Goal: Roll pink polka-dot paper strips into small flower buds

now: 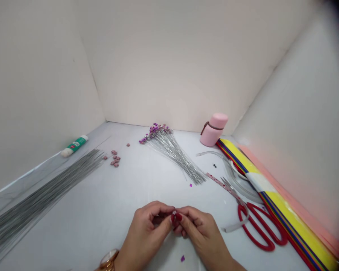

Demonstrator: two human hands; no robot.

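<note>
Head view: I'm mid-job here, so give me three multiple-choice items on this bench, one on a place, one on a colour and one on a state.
1. Where do the red-handled scissors lie?
A. Beside the long bundle of plain wires
B. On the right, next to the striped paper
C. Against the back corner

2. What colour is the capped container by the back wall?
A. Pink
B. Green
C. Blue

3. What are the left hand and right hand doing?
A. Lying flat
B. Holding the scissors open
C. Pinching a small pale piece together

1: B, the scissors lie alongside the paper.
2: A, its body and cap are both pink.
3: C, both hands meet on the piece.
</note>
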